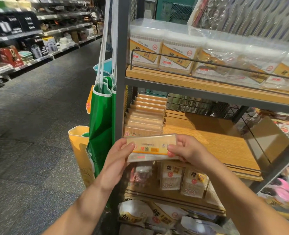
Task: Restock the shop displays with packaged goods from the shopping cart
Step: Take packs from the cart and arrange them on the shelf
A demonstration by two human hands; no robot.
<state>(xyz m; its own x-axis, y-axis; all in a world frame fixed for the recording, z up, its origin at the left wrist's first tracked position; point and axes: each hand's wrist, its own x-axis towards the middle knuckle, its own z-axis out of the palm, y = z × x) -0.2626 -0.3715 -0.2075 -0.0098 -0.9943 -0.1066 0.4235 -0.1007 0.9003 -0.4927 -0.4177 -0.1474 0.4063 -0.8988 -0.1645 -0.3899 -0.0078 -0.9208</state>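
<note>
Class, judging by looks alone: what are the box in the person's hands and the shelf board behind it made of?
Box: likely clear glossy plastic; glare streaks its top and pale contents show through.
Shelf board: wood or wood-look laminate, matte, with straight grain lines; which one cannot be told.

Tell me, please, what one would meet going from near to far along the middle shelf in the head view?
Toothpick box held between left hand and right hand → row of toothpick boxes standing on the middle shelf → wire rail at the back.
</note>
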